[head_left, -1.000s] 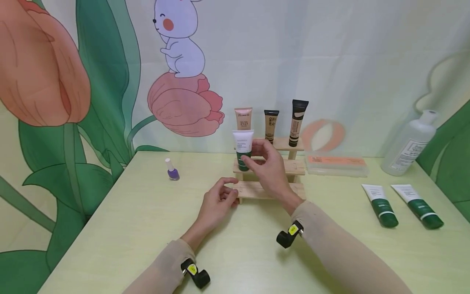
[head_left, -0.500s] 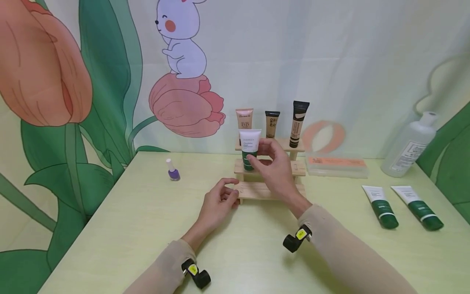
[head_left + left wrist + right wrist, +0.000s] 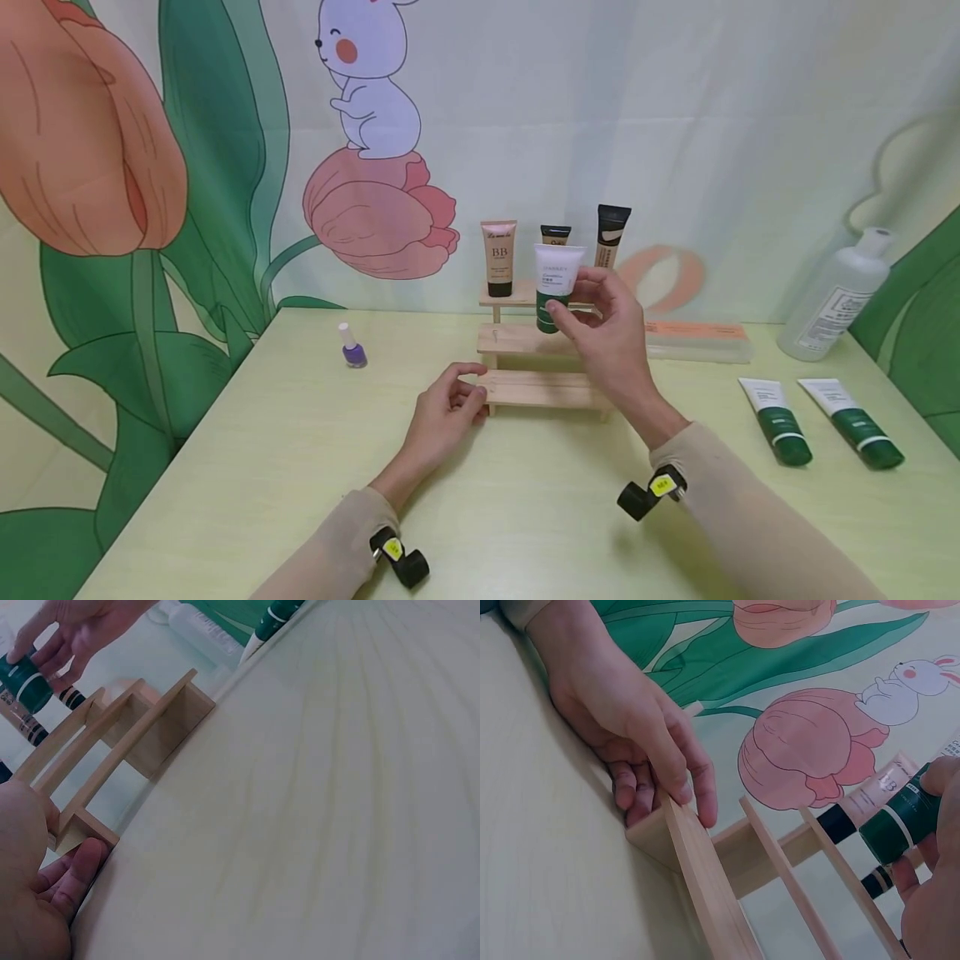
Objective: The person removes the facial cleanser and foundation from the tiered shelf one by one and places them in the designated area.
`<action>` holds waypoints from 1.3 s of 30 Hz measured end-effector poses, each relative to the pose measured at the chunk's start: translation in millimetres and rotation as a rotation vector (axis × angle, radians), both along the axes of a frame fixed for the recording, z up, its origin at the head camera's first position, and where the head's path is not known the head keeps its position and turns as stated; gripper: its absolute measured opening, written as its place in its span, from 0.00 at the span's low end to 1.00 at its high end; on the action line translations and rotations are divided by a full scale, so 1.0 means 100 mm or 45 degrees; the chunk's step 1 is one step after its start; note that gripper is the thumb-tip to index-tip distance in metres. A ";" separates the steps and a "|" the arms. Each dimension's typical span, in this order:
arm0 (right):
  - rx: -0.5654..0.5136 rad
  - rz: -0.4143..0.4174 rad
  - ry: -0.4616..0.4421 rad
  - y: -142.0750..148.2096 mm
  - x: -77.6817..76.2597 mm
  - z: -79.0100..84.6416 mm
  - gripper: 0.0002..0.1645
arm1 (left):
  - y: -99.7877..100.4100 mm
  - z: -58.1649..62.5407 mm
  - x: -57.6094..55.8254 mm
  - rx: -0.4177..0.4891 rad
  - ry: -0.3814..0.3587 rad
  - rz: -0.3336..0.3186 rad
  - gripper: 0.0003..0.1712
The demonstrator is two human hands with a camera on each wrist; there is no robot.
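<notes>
My right hand [image 3: 618, 346] pinches a small white-and-green cosmetic tube [image 3: 556, 282], upright with its green cap down. It is held in front of the top tiers of a three-step wooden display stand [image 3: 540, 389]. At the stand's lower left end, my left hand [image 3: 444, 414] grips the bottom step, thumb and fingers around it in the right wrist view. The top step bears a pink BB cream tube [image 3: 499, 260], a black-topped tube [image 3: 556, 231] partly hidden by the held tube, and a tall black-and-pink tube [image 3: 611, 227], its base behind the right hand.
A purple nail polish bottle [image 3: 352, 350] stands to the left. Right of the stand are a clear box with an orange label [image 3: 701, 342], two green-and-white tubes [image 3: 778, 427] lying flat, and a translucent bottle [image 3: 836, 296]. A patterned curtain hangs behind.
My right hand has carried the tube rightward and slightly up, from before the BB cream to before the black-topped tube. The left hand stays on the stand.
</notes>
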State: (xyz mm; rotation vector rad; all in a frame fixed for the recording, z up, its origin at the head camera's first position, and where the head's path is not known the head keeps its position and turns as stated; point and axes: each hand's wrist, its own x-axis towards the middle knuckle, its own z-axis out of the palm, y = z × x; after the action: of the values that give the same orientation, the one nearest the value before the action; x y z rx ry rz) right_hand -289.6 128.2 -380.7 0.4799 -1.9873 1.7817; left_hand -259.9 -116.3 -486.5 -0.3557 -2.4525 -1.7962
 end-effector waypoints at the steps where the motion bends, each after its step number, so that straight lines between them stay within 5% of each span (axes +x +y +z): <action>1: 0.006 -0.008 0.004 0.03 0.01 0.01 0.27 | 0.00 0.00 0.00 0.001 0.001 -0.001 0.17; 19: 0.010 -0.158 0.049 0.54 0.13 0.08 0.25 | 0.00 -0.01 0.00 0.032 -0.022 -0.006 0.17; 39: 0.029 -0.361 0.004 1.03 0.20 -0.06 0.26 | 0.00 0.00 0.00 0.007 -0.010 0.004 0.17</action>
State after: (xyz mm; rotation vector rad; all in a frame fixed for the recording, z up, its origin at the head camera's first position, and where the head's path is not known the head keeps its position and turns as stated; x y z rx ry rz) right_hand -269.2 231.2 -387.1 0.1945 -1.9634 1.5835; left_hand -259.5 -116.4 -486.8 -0.3452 -2.4519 -1.8063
